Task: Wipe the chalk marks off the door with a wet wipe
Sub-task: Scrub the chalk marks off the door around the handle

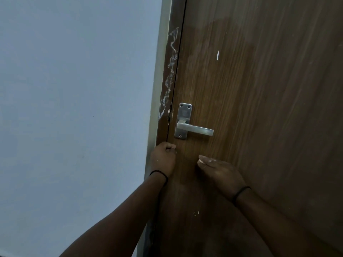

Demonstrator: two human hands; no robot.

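Note:
The brown wooden door [259,89] fills the right side of the view. White chalk scribbles [170,71] run down the brown frame strip along the door's left edge, from high up to just above the latch. A short white mark [217,55] sits on the door face. My left hand [163,160] is curled into a fist at the door's edge, just below the handle plate. My right hand [219,173] lies flat against the door below the lever, fingers straight and dusted white. No wet wipe is visible in either hand.
A silver lever handle [193,129] on a screwed plate points right, just above my hands. A pale wall [74,108] fills the left side. The upper door has a darker, damp-looking patch [222,38]. Small white specks [196,213] dot the door lower down.

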